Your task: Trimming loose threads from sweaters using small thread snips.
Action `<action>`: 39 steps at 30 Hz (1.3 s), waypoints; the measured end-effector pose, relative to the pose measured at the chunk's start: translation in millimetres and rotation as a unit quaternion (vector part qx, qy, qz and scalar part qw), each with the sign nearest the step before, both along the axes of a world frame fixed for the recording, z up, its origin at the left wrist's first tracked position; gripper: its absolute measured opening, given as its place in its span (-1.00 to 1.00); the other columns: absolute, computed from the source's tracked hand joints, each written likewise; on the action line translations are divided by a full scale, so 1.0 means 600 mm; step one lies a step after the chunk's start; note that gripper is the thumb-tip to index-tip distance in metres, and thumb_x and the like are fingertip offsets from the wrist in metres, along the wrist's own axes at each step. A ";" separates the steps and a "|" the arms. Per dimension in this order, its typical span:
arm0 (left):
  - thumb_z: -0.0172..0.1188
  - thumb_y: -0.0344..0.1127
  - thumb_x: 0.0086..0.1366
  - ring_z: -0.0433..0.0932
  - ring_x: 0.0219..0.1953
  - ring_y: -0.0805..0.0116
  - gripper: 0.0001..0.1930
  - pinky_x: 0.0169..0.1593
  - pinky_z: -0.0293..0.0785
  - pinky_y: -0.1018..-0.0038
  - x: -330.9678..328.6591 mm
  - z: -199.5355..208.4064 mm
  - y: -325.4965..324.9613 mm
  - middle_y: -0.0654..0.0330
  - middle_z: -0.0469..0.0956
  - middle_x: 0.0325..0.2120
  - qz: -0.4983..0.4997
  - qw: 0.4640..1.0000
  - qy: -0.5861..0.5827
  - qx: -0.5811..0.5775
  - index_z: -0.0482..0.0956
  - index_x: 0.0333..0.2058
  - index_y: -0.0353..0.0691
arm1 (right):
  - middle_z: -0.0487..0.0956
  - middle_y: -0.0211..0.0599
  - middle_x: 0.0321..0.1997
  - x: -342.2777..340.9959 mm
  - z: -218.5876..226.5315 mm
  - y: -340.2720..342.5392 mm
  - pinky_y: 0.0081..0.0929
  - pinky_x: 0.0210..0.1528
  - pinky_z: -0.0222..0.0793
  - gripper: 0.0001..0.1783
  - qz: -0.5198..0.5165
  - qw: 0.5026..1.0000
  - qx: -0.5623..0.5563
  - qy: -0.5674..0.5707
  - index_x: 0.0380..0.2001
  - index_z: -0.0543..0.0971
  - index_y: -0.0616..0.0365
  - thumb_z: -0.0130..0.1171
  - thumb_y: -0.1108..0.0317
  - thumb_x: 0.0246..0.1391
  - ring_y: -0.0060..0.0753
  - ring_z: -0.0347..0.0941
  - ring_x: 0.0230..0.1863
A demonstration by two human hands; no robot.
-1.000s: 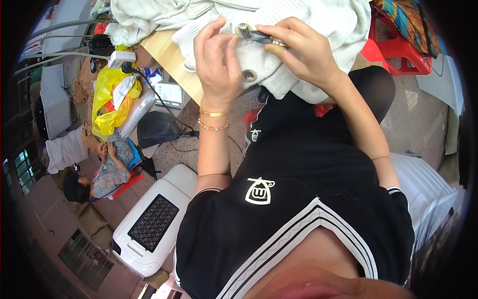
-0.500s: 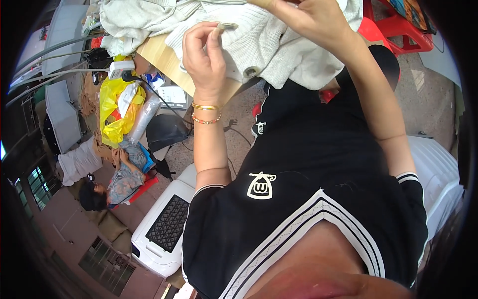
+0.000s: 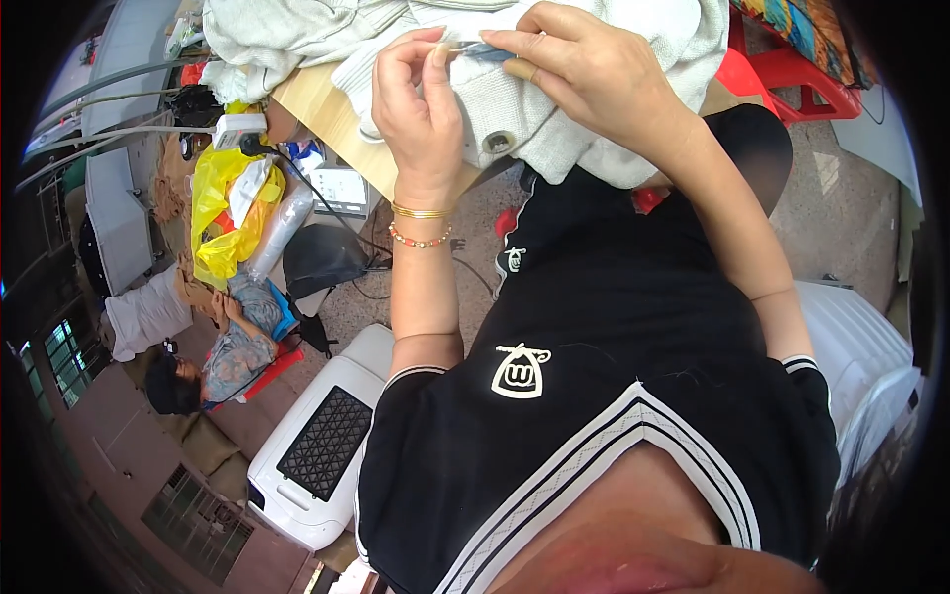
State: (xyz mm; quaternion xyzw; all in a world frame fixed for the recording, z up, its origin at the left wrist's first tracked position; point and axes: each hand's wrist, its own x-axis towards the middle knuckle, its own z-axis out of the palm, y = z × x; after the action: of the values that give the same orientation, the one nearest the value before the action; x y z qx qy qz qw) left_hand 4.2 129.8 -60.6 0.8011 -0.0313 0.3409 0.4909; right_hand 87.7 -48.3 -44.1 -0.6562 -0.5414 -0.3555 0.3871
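Note:
A cream knitted garment [image 3: 505,94] lies bunched over a light wooden tabletop and hangs past its near edge. My left hand [image 3: 421,104] is closed in a pinch at the garment, where its fingertips hold a button that is now mostly covered. My right hand [image 3: 584,69] grips a small blue-grey tool [image 3: 485,51] whose slim end reaches to the left fingertips; its exact kind is unclear. A tan cover wraps one right finger. Nearer to me, a round dark button [image 3: 498,143] shows on the garment's knit.
The wooden tabletop [image 3: 341,119] shows beside my left hand. A white power strip [image 3: 239,131] with a black plug, cables and a yellow plastic bag [image 3: 213,213] are at left. Another person [image 3: 237,342] sits farther left. Red stools [image 3: 807,84] stand at right.
My right hand has come down and left to the left fingertips, bringing the small blue-grey tool into view. My left hand keeps its pinch and has shifted slightly right.

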 end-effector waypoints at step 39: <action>0.07 -0.33 0.52 0.67 -0.36 0.43 -0.81 -0.24 0.50 0.57 -0.027 -0.003 0.080 0.12 0.67 -0.27 0.132 0.990 0.024 -0.036 0.53 -0.19 -0.38 | 0.53 -0.17 -0.31 -0.007 0.051 -0.029 -0.28 -0.28 0.47 -0.72 -0.070 0.962 -0.174 0.197 -0.10 0.63 0.16 0.29 0.39 0.09 -0.08 0.55 -0.29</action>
State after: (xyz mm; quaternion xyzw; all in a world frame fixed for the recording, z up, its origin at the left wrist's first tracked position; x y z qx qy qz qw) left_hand -12.1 177.7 -62.2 0.7882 0.0989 0.3846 0.4702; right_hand 83.4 -65.6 -13.8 -0.8067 -0.4605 -0.1456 0.3404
